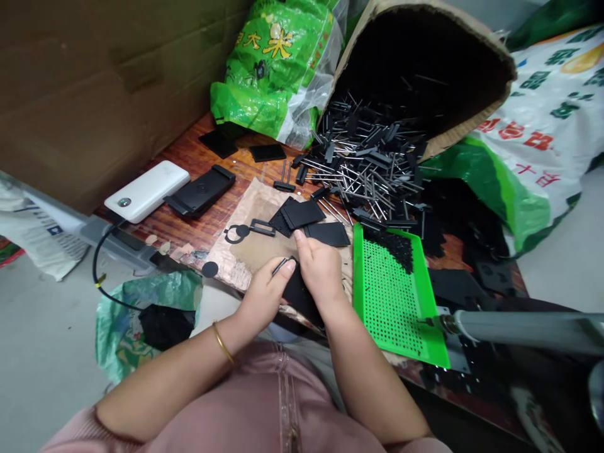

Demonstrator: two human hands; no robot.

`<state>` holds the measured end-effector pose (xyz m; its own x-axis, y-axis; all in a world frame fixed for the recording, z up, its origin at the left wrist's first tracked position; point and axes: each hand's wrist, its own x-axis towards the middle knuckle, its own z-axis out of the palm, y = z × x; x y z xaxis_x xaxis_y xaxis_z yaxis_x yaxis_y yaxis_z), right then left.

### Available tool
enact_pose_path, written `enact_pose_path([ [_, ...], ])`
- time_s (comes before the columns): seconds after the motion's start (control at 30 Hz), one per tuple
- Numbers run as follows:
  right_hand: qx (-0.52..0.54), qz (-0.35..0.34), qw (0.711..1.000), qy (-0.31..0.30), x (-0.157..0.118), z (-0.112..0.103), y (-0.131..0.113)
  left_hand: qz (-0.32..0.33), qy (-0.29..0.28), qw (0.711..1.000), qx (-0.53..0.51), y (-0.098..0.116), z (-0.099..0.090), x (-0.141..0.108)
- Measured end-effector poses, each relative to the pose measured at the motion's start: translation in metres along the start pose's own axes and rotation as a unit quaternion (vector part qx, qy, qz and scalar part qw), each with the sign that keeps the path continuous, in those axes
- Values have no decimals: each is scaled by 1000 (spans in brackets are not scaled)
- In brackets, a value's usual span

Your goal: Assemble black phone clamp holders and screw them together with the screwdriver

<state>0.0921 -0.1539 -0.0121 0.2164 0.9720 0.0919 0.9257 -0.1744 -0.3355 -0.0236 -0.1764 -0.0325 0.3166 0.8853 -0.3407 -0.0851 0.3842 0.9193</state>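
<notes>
Close to my body, at the front edge of the table, both hands are closed on a flat black plastic plate [302, 292]. My left hand [263, 290] grips its left side, and a thin shiny edge shows by the thumb; I cannot make out whether that is a separate piece. My right hand [321, 267] wraps the plate's upper right side, fingers partly hidden. Just beyond lie several loose black plates [304, 214], a small black rectangular frame [263, 227] and a black ring-shaped part [236, 234], all on a worn cardboard sheet [250, 258].
A green perforated tray [387, 302] holding small black pieces [394, 248] stands at right. Behind it, black parts with metal rods [363, 176] spill from a cardboard box [472, 119]. A white power bank [148, 189] and black phone-holder-like part [202, 190] lie left. A metal bar [528, 330] juts in.
</notes>
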Motion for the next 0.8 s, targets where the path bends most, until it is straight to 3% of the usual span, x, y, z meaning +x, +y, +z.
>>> enact_pose_path([
  [0.17,-34,1,999,17,-6,0,-5,74,44,995,49,-2,6,-1],
  [0.4,21,6,1000,-2,0,2,-2,-24,9,999,-24,-1,6,-1],
  [0.7,45,9,999,-5,1,3,3,-49,-12,997,-49,2,3,0],
  [0.8,33,15,999,-14,1,1,0,-25,5,999,-27,1,6,1],
])
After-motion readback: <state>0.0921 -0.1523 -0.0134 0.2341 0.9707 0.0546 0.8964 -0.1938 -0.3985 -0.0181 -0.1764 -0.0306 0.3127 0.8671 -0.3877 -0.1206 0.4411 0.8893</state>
